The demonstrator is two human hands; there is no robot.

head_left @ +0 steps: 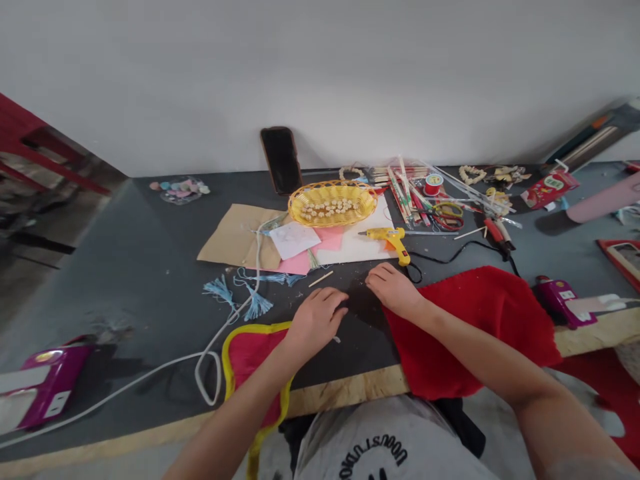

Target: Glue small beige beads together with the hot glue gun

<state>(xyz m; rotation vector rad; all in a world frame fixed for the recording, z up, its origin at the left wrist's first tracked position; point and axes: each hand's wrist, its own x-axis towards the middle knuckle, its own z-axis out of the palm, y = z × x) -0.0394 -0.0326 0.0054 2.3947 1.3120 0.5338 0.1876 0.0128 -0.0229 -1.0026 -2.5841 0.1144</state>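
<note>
My left hand (316,319) is over the dark tabletop, fingers bent and thumb apart from them, with nothing seen in it. A thin wooden stick (321,279) lies just beyond its knuckles, and blue tassels (258,304) lie to its left. Across a small gap is my right hand (391,288), its fingers curled together; whatever they may hold is hidden. Just beyond it a yellow glue gun (393,239) lies with its nozzle pointing left. Red cloth (480,327) spreads under my right forearm. A magenta cloth piece with yellow edging (257,350) lies beneath my left forearm.
A yellow basket (333,221) holding small pale pieces stands near the wall, a phone (281,160) leaning behind it. Scissors (449,215), red thread (433,184) and pliers (496,233) lie right. A white cord (215,347) loops at left. Purple devices (60,380) sit at both sides.
</note>
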